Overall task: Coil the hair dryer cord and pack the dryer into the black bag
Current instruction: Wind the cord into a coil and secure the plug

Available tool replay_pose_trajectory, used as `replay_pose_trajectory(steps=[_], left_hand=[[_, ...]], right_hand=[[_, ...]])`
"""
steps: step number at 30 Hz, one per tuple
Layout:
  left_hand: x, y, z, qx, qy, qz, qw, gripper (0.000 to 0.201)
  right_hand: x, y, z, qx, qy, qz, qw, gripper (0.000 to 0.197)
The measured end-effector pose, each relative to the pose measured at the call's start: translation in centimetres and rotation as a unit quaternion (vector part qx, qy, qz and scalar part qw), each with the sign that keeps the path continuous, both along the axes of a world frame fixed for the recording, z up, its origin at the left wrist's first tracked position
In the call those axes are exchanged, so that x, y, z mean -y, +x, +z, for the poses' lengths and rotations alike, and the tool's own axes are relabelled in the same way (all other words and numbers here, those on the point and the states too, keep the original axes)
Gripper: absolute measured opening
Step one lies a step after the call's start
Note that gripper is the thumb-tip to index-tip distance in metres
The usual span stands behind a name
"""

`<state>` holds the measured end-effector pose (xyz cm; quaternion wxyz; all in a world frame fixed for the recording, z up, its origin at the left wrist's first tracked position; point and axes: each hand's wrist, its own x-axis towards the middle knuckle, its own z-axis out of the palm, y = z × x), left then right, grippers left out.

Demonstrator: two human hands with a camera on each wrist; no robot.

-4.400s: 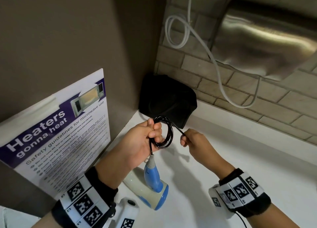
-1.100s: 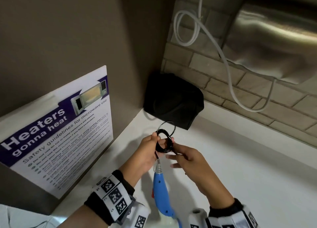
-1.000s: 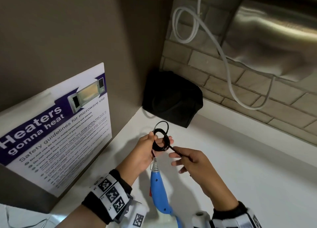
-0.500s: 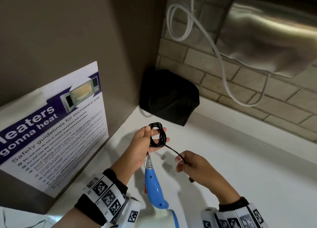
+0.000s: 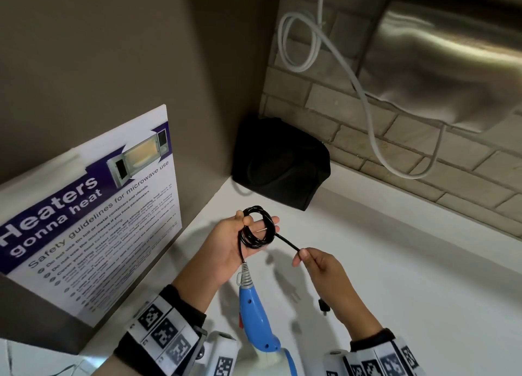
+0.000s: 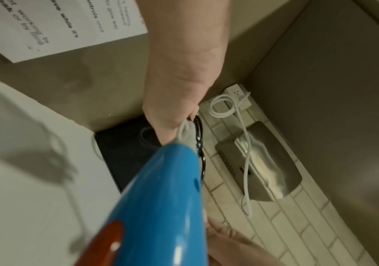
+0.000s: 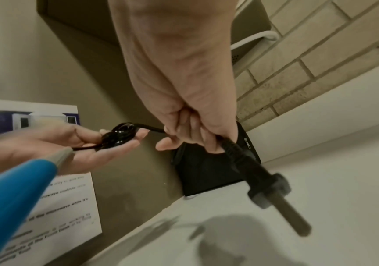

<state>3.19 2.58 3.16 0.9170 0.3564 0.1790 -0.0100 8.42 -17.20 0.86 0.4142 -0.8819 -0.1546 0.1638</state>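
My left hand (image 5: 261, 221) lies palm up, thumb pinning the coiled black cord (image 5: 255, 244) against the straight fingers. The blue and white hair dryer (image 5: 255, 322) hangs by its cord below that hand, above the counter. A short straight run of cord leads right to my right hand (image 5: 303, 255), which pinches it near the end. The plug (image 5: 322, 307) dangles under the right palm and sticks out toward the camera in the right wrist view, plug (image 7: 268, 187). The black bag (image 5: 279, 163) stands in the corner behind both hands.
A white counter (image 5: 395, 291) stretches to the right. A microwave safety poster (image 5: 93, 206) leans on the grey wall at left. On the brick wall hangs a steel hand dryer (image 5: 452, 59) with a looped white cable (image 5: 364, 98).
My right hand has pulled back from the coil to the lower right, drawing the last stretch of cord straight. The left fingers have flattened under the coil. The plug now dangles free.
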Motion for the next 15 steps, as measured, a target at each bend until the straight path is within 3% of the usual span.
replay_pose_trajectory(steps=[5, 8, 10, 12, 15], left_hand=[[0.2, -0.3, 0.7, 0.010, -0.002, -0.008, 1.000, 0.036], [0.5, -0.4, 1.2, 0.027, 0.033, -0.029, 0.999, 0.039], [1.0, -0.4, 1.2, 0.030, 0.071, -0.033, 0.996, 0.040], [1.4, -0.5, 1.0, 0.028, 0.128, -0.040, 0.991, 0.041], [1.9, -0.6, 0.6, 0.029, 0.164, -0.044, 0.985, 0.045]], right_hand=[[0.8, 1.0, -2.2, 0.131, -0.146, 0.068, 0.978, 0.037], [1.1, 1.8, -2.8, 0.156, -0.180, 0.028, 0.971, 0.029], [1.1, 2.1, -2.4, 0.085, -0.107, -0.018, 0.990, 0.029], [0.9, 2.2, -1.8, -0.038, 0.047, -0.064, 0.996, 0.031], [0.0, 1.5, -0.3, -0.220, 0.269, -0.114, 0.931, 0.029]])
